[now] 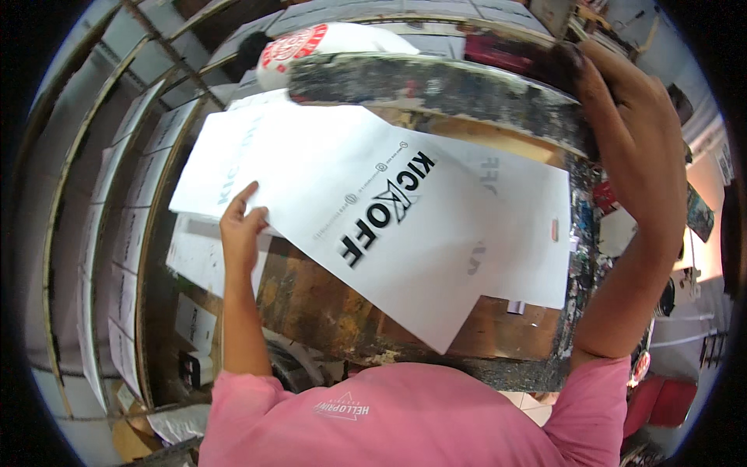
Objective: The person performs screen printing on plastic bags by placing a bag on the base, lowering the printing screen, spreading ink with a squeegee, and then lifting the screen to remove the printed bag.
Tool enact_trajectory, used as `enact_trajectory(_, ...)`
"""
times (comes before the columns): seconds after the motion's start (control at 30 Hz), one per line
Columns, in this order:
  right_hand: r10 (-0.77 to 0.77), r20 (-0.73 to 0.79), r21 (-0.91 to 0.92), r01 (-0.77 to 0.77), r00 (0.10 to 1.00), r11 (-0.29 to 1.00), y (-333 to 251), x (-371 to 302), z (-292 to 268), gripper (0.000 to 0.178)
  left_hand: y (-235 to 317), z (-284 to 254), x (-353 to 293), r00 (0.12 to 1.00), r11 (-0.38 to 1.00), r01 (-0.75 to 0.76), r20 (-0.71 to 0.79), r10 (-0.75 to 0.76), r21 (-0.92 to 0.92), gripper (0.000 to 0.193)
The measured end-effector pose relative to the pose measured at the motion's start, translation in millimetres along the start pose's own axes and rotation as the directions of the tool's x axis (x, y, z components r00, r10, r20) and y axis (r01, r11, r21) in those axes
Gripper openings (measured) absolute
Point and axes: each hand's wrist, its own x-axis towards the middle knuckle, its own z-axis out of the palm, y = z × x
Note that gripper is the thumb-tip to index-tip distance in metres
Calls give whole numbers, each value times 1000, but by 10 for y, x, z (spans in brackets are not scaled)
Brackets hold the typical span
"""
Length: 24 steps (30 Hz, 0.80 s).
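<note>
My left hand point(243, 226) pinches the edge of a white sheet point(311, 167) between thumb and fingers. Bold black lettering and small grey marks run slantwise across this sheet, which is held tilted above the work table point(311, 292). Beneath it on the right lies another white piece point(533, 233) with a small slot near its edge. My right hand point(626, 86) is raised at the upper right, its fingers curled round the end of an ink-stained printing screen frame point(436, 89). That frame is lifted at the table's far side. Its mesh is not clearly visible.
Racks point(144, 194) with white printed pieces stand on the left. Beyond the frame is another person in a white shirt point(350, 39) with a red print. White sheets point(206, 253) lie at the table's left side. A red chair point(661, 401) stands at the lower right.
</note>
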Motion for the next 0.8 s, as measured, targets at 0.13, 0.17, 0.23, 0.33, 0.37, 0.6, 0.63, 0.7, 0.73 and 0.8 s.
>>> enact_trajectory(0.13,-18,37,-4,18,999,1000,-211,-11,60,41,-496,-949,742,990,990,113,93,-105,-80,62)
enact_trajectory(0.17,34,64,-37,-31,997,999,-226,-65,-84,40,-486,-900,995,991,994,91,108,-85,-53,63)
enact_trajectory(0.23,10,0,0,-10,1000,1000,-206,-83,15,40,-585,-1186,1274,995,992,78,48,-83,95,65)
enact_trajectory(0.33,-72,-101,0,72,992,997,-247,-88,23,41,-845,-1732,1665,985,746,83,-170,40,660,68)
enact_trajectory(0.37,-78,-118,28,82,990,996,-267,-85,5,41,-937,-1884,1718,892,457,-121,-105,439,881,63)
enact_trajectory(0.6,15,-106,-79,-23,994,997,-362,-421,42,53,598,405,-597,775,845,-49,513,369,-533,60)
enact_trajectory(0.63,68,-70,-125,-76,995,989,-421,-513,51,56,743,492,-883,711,799,125,614,342,-589,82)
enact_trajectory(0.7,-34,-43,-88,30,999,996,-421,-909,252,73,772,637,-1354,731,564,344,591,340,-750,108)
enact_trajectory(0.73,29,180,-122,-7,983,992,-618,-1191,294,75,828,582,-1677,807,494,462,580,110,-737,115)
enact_trajectory(0.8,70,409,-60,-50,910,997,-746,-1511,247,62,566,536,-1840,785,354,550,613,89,-756,111)
